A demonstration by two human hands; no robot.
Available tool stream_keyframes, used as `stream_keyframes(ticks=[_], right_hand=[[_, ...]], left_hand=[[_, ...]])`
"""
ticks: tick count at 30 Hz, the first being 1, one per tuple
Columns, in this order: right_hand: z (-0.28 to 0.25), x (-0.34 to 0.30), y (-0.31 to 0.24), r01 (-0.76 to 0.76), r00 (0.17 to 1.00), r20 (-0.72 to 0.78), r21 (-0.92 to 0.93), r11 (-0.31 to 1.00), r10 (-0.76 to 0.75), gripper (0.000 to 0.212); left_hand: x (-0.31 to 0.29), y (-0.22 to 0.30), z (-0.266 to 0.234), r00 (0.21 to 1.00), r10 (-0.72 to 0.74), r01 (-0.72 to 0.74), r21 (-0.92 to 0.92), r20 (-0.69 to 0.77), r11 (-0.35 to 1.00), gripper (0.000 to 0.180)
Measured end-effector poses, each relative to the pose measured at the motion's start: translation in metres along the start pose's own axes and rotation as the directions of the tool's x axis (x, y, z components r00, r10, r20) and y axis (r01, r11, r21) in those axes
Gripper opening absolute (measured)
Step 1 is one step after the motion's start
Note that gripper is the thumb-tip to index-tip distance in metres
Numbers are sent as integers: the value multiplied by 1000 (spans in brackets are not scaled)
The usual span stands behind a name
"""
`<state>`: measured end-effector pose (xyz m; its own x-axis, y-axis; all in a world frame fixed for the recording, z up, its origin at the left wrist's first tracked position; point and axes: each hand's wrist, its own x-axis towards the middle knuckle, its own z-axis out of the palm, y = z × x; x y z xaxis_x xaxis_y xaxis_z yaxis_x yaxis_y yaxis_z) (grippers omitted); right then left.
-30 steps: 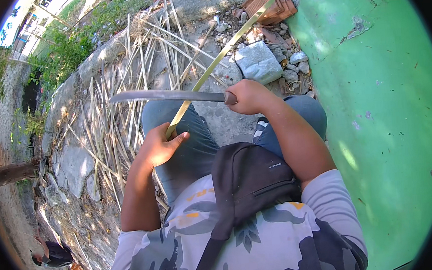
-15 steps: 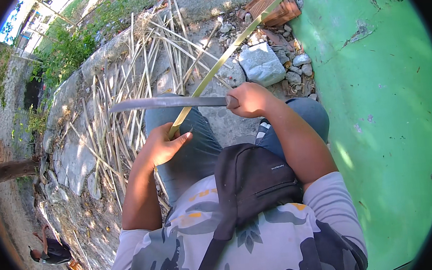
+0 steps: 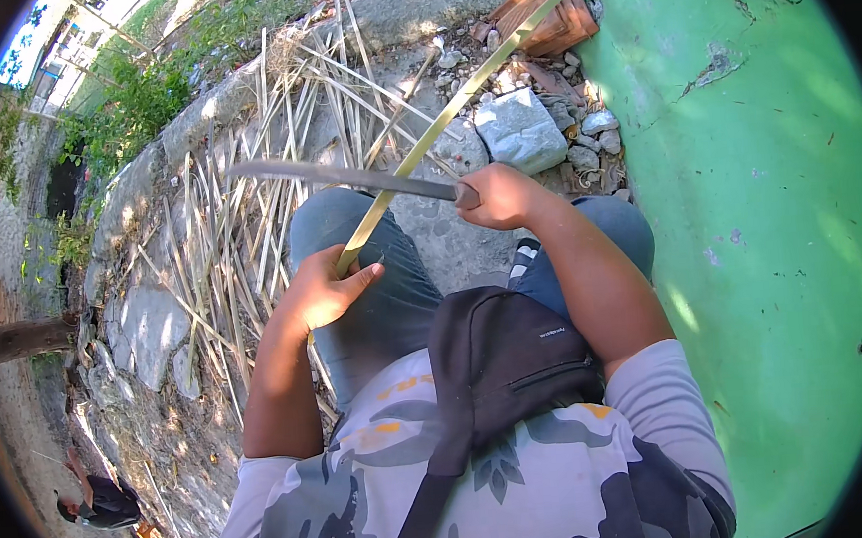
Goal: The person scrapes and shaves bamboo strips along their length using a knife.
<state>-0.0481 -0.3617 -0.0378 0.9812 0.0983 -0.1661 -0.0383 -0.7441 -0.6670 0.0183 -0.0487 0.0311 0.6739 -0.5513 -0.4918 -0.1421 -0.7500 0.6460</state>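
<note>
My left hand (image 3: 325, 294) is closed round the lower end of a long, flat, pale green-yellow strip, which looks like split bamboo (image 3: 438, 122). The strip slants up and away to the right, past my knees. In my right hand (image 3: 502, 198) is the handle of a machete (image 3: 334, 175), its long grey blade pointing left. The blade crosses the strip a little above my left hand; whether the edge touches it I cannot tell. My bent knees, in blue jeans (image 3: 358, 294), lie under both.
Many loose pale strips (image 3: 249, 242) lie heaped on the stony ground at the left. Ahead are a large grey stone (image 3: 521, 131), rubble and stacked red-brown tiles (image 3: 546, 21). A green wall-like surface (image 3: 749, 247) fills the right. Far at lower left is another person (image 3: 107, 502).
The machete has tilted, its tip rising and its blade now crossing farther up the strip. My left hand stays in place on the strip.
</note>
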Motion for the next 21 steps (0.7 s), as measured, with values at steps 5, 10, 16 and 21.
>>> stream_keyframes(ticks=[5,10,16,21], right_hand=[[-12,0,14,-16,1000,-16,-31,999,15,26],[-16,3,47,-244,936,-172,308,919,306,42],[-7,-4,11,-169,982,-71,109,980,177,31],[-12,-8,-1,-38,999,-25,-69,997,36,24]], left_hand=[[-2,-7,-1,998,56,-56,-13,12,998,44],[2,-6,2,997,78,-81,-131,-26,988,43],[3,-6,1,997,66,-68,-62,-34,996,44],[1,-5,-4,996,90,-91,-77,-14,993,46]])
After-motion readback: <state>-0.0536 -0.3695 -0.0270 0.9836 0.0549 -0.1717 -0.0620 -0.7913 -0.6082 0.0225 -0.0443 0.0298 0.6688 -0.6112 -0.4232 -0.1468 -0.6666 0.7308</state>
